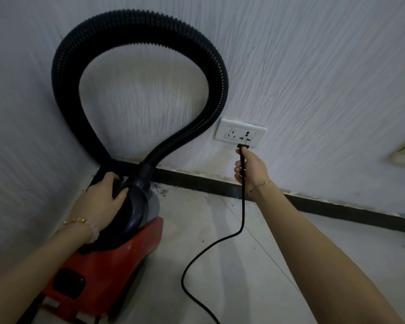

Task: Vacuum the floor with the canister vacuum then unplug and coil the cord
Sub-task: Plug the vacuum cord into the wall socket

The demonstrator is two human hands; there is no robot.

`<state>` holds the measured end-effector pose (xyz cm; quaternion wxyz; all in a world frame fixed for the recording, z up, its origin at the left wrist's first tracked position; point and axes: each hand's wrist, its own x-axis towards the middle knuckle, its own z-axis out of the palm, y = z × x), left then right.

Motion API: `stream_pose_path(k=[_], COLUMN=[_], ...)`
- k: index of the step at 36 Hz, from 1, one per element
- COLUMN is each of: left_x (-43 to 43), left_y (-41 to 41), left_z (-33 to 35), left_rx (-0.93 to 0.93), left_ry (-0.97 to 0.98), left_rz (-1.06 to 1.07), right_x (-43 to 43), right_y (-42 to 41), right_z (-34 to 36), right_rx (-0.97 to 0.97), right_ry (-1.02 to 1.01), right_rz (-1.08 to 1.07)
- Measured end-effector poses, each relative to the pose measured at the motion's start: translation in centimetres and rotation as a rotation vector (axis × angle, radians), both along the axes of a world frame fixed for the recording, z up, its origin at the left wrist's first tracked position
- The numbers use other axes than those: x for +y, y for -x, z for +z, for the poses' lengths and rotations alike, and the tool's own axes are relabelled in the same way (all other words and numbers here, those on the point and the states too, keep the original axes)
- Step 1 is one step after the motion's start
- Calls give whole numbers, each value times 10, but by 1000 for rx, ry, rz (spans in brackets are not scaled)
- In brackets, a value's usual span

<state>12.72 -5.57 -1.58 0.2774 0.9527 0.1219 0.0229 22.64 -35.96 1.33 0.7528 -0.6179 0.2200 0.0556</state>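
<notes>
Where the red vacuum (108,260) stands in the corner, the left hand (103,197) grips its dark rounded top, fingers curled over the edge beside the hose collar. Right of the vacuum, the black cord (220,244) rises off the floor (278,242) into the right hand (253,169), whose fingers close round it just below the plug (243,146). Farther off, still right of the vacuum, the plug meets the right outlet of the wall socket (223,129), its metal prongs partly showing. The hose (136,22) loops up from the vacuum against the wall (313,66).
</notes>
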Motion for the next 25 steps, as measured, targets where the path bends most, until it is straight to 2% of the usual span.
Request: stream_pose_path(k=[9, 16, 25], left_x=[-2, -3, -2], left_y=[-9, -11, -12], left_z=[0, -1, -1], left_rx=[9, 38, 46], left_ry=[33, -3, -38], left_rz=[29, 35, 33], right_x=[14, 1, -2], right_y=[-11, -10, -12], right_z=[8, 5, 6], right_rx=[12, 54, 72], right_ry=[96, 83, 79], right_rz=[-2, -71, -52])
